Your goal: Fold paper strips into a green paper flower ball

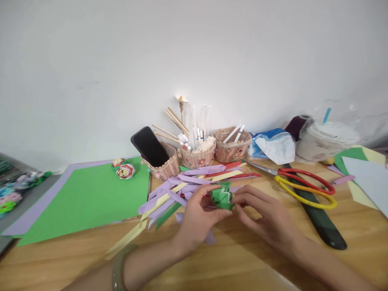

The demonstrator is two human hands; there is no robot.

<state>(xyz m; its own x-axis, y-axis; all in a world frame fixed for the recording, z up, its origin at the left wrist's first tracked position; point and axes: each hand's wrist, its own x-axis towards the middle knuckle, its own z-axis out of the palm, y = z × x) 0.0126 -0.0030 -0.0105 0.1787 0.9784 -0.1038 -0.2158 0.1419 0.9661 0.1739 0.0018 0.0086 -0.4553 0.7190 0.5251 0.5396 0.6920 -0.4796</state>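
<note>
Here, held green paper (221, 198), phone (149, 146) in basket (166, 169), pens (239, 133) in another basket (230, 154)

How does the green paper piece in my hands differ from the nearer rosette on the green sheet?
The green paper piece is gripped in your left hand, your right hand at its edge; the nearer rosette lies on the green sheet. The piece is green with a white zigzag; the rosette shows white and orange-red around a yellowish centre. Both look made of folded paper.
</note>
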